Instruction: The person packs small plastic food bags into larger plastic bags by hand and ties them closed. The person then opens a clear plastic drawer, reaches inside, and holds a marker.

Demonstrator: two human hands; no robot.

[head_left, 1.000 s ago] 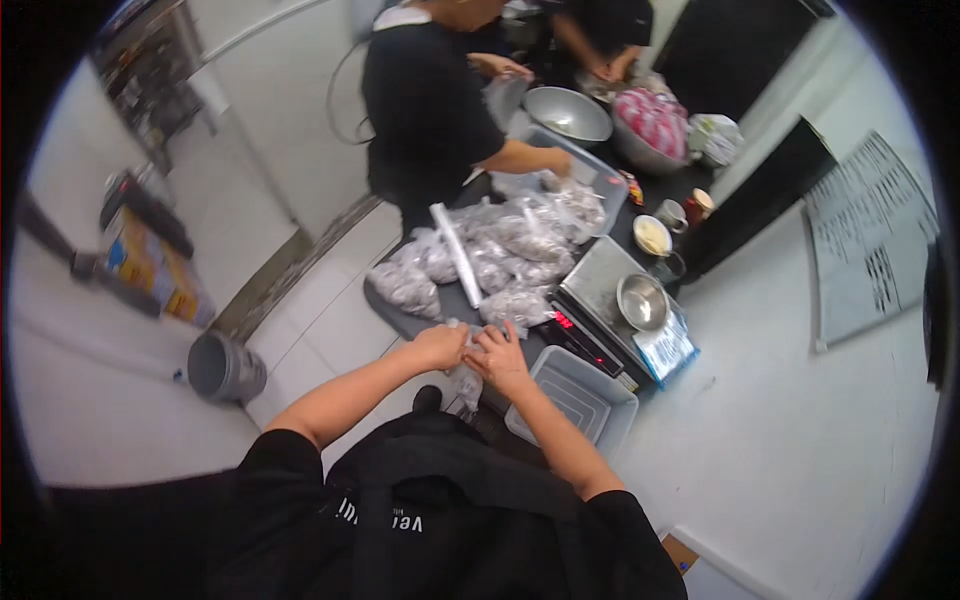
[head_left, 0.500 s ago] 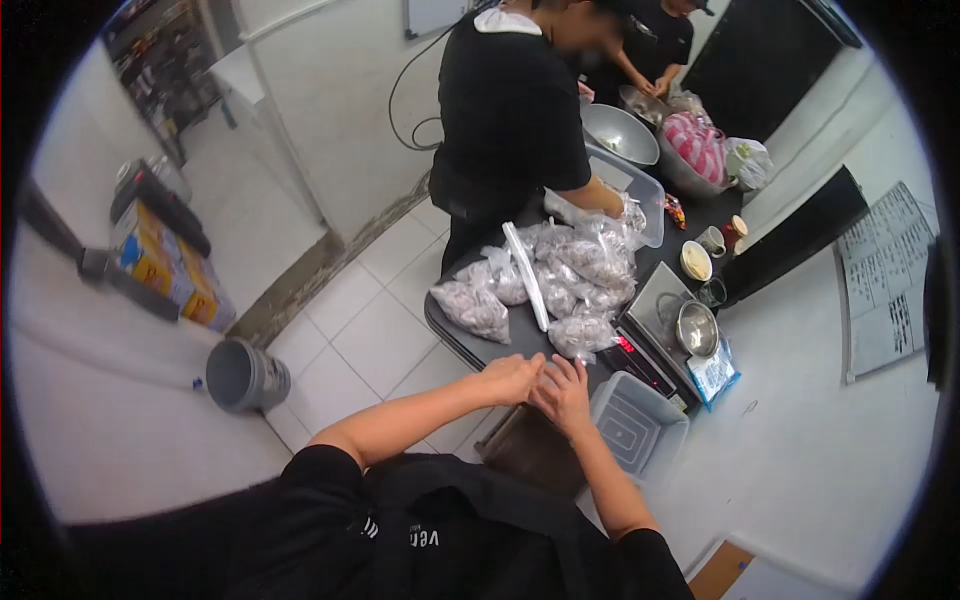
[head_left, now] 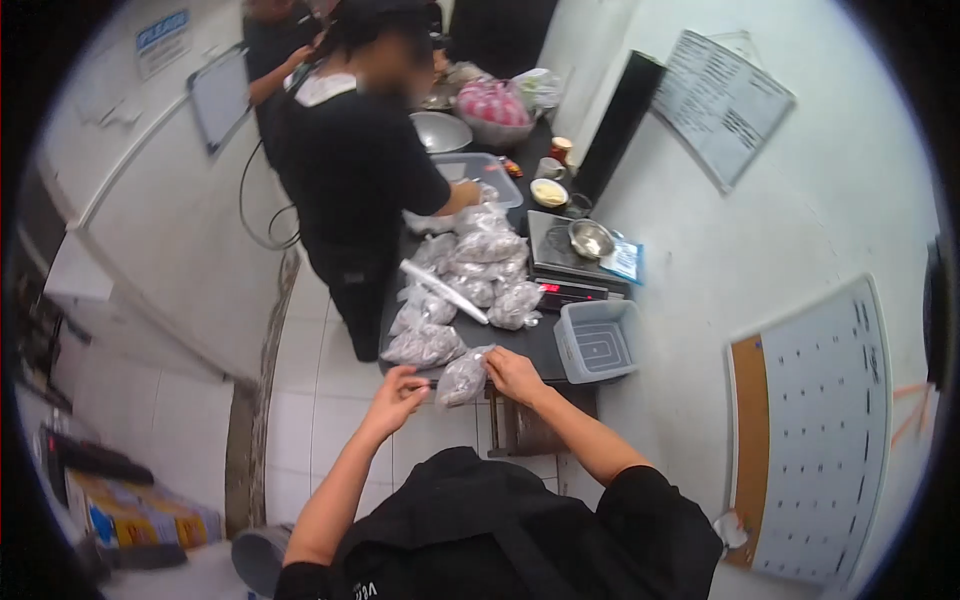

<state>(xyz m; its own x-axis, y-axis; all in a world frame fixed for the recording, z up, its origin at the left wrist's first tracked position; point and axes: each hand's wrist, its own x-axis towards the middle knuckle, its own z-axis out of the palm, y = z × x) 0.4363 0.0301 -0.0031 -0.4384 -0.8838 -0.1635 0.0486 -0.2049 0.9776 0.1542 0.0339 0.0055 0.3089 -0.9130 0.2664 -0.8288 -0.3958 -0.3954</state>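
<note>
A clear plastic bag (head_left: 462, 380) with pale greyish pieces inside hangs at the table's near edge, gripped near its top by my right hand (head_left: 514, 376). To the left of that bag, my left hand (head_left: 397, 402) has its fingers apart and holds nothing that I can see. Just beyond it, another filled bag (head_left: 426, 346) lies on the dark table (head_left: 535, 352). Several similar filled bags (head_left: 490, 246) are heaped farther back. Across the heap rests a long white strip of folded plastic (head_left: 445, 292). What exactly the bags contain is too small to tell.
A digital scale (head_left: 568, 290) with a metal bowl (head_left: 591, 239) stands right of the heap, and a clear plastic bin (head_left: 597, 342) sits nearer. A co-worker in black (head_left: 350, 170) reaches into a clear tub (head_left: 500, 186) at the back left. A wooden stool (head_left: 520, 430) stands below.
My hands, close together before, are now apart, and the right one holds up a filled bag. My view has turned to the right, bringing a wall board into sight.
</note>
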